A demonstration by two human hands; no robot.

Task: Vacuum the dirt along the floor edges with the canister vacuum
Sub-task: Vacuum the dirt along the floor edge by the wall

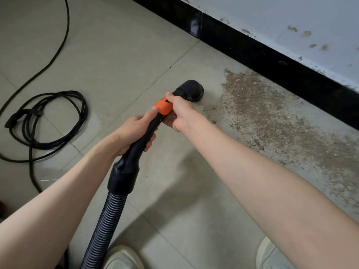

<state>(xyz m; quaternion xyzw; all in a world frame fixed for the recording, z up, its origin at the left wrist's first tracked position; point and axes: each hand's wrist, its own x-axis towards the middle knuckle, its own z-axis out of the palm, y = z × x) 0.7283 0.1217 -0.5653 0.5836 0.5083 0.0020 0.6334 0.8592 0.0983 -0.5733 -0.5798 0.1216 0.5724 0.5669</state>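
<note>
The fingers (149, 146) of the left hand (134, 131) are curling round the black wand (149, 133) of the vacuum, clamped on it, with the thumb lying along the top toward the orange collar (163, 107). The right hand (180, 111) is gripping the wand just ahead, at about one o'clock from the left hand, its fingers wrapping over the orange collar and the tube behind the nozzle (192, 89). The nozzle, a black elbow-shaped piece, is sitting mouth-down on the tiled floor (120, 55), near the frame's middle.

The dirt (268, 113), a brown gritty band, is lying at three o'clock from the nozzle, just beside it but not under it, and is spreading toward four o'clock along the black baseboard (272, 61). Above the baseboard a pale wall (291, 16) is showing dark specks and stains.

From the wand a black cuff (124, 175) is leading into the ribbed hose (103, 226), which is running toward seven o'clock and out of the frame's lower edge. A black power cord (48, 121) is lying coiled on the floor at nine o'clock, well apart from the hands, with one strand trailing up toward eleven o'clock. Two pale shoes (122, 257) are peeking in at the lower edge.
</note>
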